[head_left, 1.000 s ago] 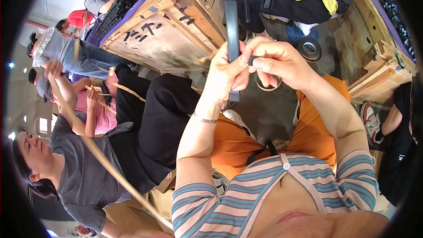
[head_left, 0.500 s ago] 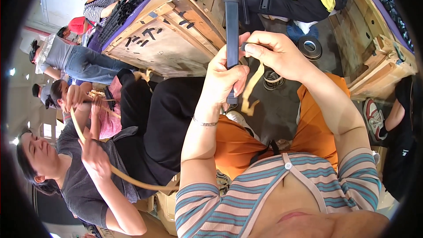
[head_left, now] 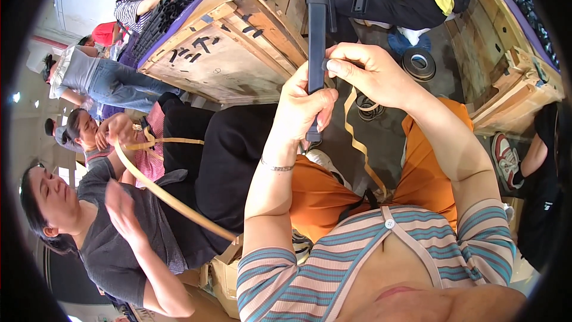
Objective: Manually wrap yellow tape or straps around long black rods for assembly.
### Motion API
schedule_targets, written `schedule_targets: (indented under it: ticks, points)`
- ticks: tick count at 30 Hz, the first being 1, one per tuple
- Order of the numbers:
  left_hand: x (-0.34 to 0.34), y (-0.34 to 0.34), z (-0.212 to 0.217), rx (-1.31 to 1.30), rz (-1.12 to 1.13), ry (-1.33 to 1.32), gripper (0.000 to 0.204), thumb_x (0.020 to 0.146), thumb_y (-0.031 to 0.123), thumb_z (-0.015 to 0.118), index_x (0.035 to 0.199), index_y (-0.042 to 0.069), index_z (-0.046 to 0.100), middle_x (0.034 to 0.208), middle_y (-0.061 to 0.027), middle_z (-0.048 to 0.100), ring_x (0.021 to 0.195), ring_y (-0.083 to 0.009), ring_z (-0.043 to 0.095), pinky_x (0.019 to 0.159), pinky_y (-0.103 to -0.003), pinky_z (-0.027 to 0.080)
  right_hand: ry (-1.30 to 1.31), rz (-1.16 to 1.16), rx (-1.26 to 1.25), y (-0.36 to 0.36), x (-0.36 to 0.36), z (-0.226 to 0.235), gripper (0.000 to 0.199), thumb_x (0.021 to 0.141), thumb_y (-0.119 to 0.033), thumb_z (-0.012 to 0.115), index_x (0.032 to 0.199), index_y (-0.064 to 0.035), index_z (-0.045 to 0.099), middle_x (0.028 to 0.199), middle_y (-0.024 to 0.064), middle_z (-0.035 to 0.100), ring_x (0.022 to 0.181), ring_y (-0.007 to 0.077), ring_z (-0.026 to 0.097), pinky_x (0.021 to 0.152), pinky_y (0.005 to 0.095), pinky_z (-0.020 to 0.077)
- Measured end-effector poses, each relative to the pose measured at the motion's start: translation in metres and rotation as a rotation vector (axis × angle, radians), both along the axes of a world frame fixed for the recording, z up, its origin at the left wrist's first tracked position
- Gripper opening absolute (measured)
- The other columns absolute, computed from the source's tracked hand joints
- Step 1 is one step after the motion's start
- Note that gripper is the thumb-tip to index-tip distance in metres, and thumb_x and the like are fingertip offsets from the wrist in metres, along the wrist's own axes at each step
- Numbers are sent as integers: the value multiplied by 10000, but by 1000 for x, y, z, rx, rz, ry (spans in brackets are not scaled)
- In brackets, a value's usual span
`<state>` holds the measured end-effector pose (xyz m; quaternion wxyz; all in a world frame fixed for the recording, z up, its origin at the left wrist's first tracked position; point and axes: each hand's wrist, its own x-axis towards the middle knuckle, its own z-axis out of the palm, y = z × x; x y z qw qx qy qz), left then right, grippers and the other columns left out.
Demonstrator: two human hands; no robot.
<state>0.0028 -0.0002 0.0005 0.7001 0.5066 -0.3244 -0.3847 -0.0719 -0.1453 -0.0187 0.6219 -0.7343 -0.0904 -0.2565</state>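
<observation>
Three things have shifted in the last half second, going left to right. On your far left, the co-worker's blurry hand has come off the long tan band, so that's just neighbour stuff. Past the wooden crate, in the middle, your left hand is wrapped round the dark bar, pretty much where it was, bar pointing away from you. Your right hand is pinching a small black piece between thumb and finger, and that's moved in from just beside the bar to its right edge. Looks like contact to me, but can't tell if it's stuck on. Then the thin wavy strip now dangles lower, down to your orange trousers; can't tell whether your right fingers still have its top end.
</observation>
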Motion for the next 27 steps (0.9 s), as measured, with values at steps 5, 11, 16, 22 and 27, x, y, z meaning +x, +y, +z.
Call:
schedule_targets:
  ticks: [5, 11, 16, 22, 27]
  points:
    - [0, -1, -3, 10, 2, -29, 373, 731, -121, 461, 1079, 10, 486, 522, -25, 471, 345, -78, 418, 339, -198, 342, 78, -61, 9, 1, 1, -4, 203, 876, -190, 552, 950, -9, 605, 608, -35, 496, 533, 20, 389, 462, 197, 319]
    - [-2, -6, -2, 28, -23, -68, 577, 732, -127, 446, 1283, 32, 387, 558, -5, 484, 365, -62, 416, 362, -189, 352, 116, -126, 58, 7, -6, 4, 179, 865, -154, 562, 886, 15, 617, 617, -34, 512, 547, 15, 412, 478, 195, 332]
    - [-2, -7, -2, 32, -18, -146, 611, 732, -132, 426, 1315, 32, 354, 564, 0, 480, 378, -53, 417, 369, -182, 355, 103, -72, 227, 10, -8, 10, 167, 856, -140, 579, 850, 22, 620, 618, -64, 472, 553, 4, 376, 470, 186, 286]
    - [-19, -11, 13, 105, 102, -357, 406, 782, -68, 466, 1185, -24, 438, 606, -18, 508, 401, -66, 437, 368, -192, 355, -13, -201, 177, 14, -9, 10, 157, 779, -123, 627, 822, 27, 633, 694, 6, 580, 552, 29, 476, 489, 198, 388]
    - [-22, -5, -11, 251, 701, -1135, 284, 785, 165, 665, 963, 11, 506, 666, -66, 546, 565, -174, 546, 539, -300, 448, -145, -404, 132, 14, -4, 13, 121, 753, -103, 660, 764, 12, 624, 655, 24, 570, 528, 31, 477, 475, 194, 376]
